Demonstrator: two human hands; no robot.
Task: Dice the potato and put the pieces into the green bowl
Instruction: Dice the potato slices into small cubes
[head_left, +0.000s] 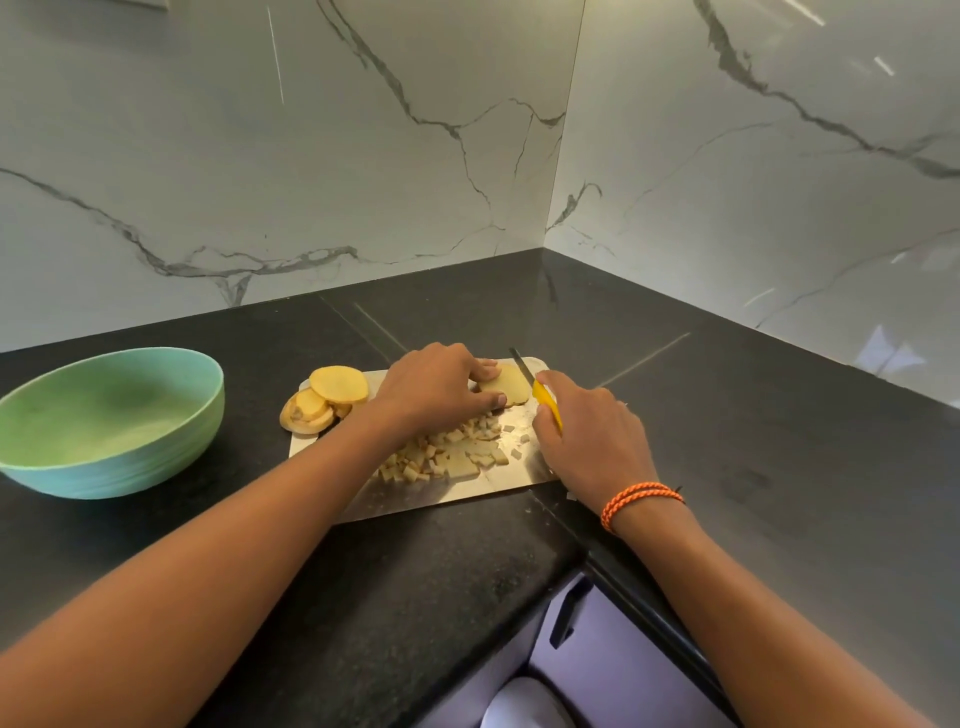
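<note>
Head view of a black stone counter (467, 582) set in a corner of white marble-veined wall (260, 156). We see a steel cutting board (524, 470) lying on the counter, its near edge close to the counter's front. On the board's far right, we find a potato slice (506, 387) lying flat. The left hand (431, 387) bears on this slice, with its fingertips and thumb curled around the slice's left edge so that it is pinned in place. The right hand (592, 434) is wrapped around the yellow handle of a knife (540, 392); its dark blade points away from us and rests against the right edge of the slice. An orange braided band (636, 501) circles the right wrist.

In the middle of the board, just nearer to us than the held slice, we note a heap of diced pieces (441, 454), mixed with a few larger flat offcuts. At the board's far left corner, we see a small stack of uncut rounds (327, 397), overlapping one another and partly overhanging the board's edge.

The green bowl (111, 421) stands on the counter well to the left of the board; we see no potato pieces inside it. Below the counter's front edge, we make out a pale cabinet door with a dark handle (569, 613).
</note>
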